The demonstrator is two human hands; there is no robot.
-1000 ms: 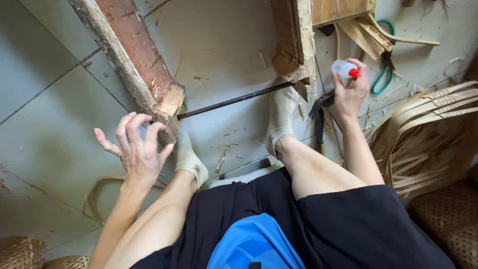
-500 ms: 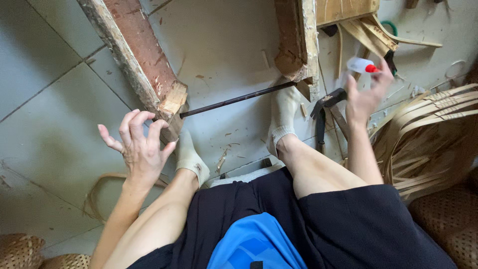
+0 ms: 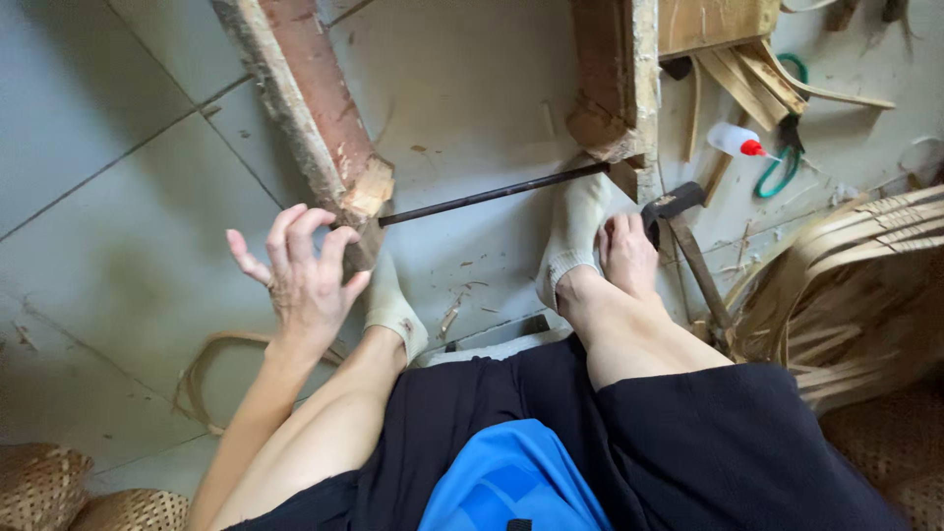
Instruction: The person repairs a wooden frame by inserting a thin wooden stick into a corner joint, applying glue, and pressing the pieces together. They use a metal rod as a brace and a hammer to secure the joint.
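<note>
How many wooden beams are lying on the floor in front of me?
2. One reddish beam runs diagonally at upper left, ending near the left hand. The other beam lies at top centre, above the right foot. More may lie outside the view.

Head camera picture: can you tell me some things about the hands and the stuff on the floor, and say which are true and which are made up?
1. The right hand holds the small bottle with the red tip. False: the bottle lies on the floor, apart from the hand.
2. The right hand is by the dark tool with a wooden handle. True.
3. The left hand is open, fingers spread. True.
4. The dark metal rod stands upright. False: it runs across between the two wooden beams.
5. Both feet wear pale socks. True.
</note>
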